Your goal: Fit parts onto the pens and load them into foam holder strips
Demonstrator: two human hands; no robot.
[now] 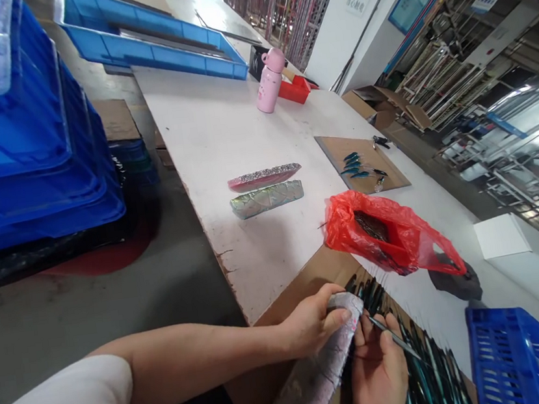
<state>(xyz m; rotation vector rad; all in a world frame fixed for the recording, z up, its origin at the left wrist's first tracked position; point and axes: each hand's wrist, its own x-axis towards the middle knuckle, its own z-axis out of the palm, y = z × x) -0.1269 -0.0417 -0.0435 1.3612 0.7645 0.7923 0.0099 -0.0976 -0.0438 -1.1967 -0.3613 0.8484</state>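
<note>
My left hand (311, 324) is closed around the upper end of a long, silvery-pink bar (308, 390) with a cracked, rough surface. Between the fingers of my right hand (378, 369), close against the bar's edge, is a slim grey pointed piece (401, 342); its exact kind cannot be made out. Beneath and beside my right hand, many slender teal-and-black pieces with thin wire-like ends (434, 365) lie in rows on a brown board (293, 291). Farther up the table lie a pink glittery bar (266, 176) and a greenish patterned bar (268, 199).
A red plastic bag (413, 230) holds dark pieces. Behind it lies a small board (388, 171) with teal pieces. A pink bottle (268, 83), a red box (294, 91) and a long blue bin (157, 48) stand farther back. Blue crates (22, 153) are stacked left; a blue basket (499, 351) stands right.
</note>
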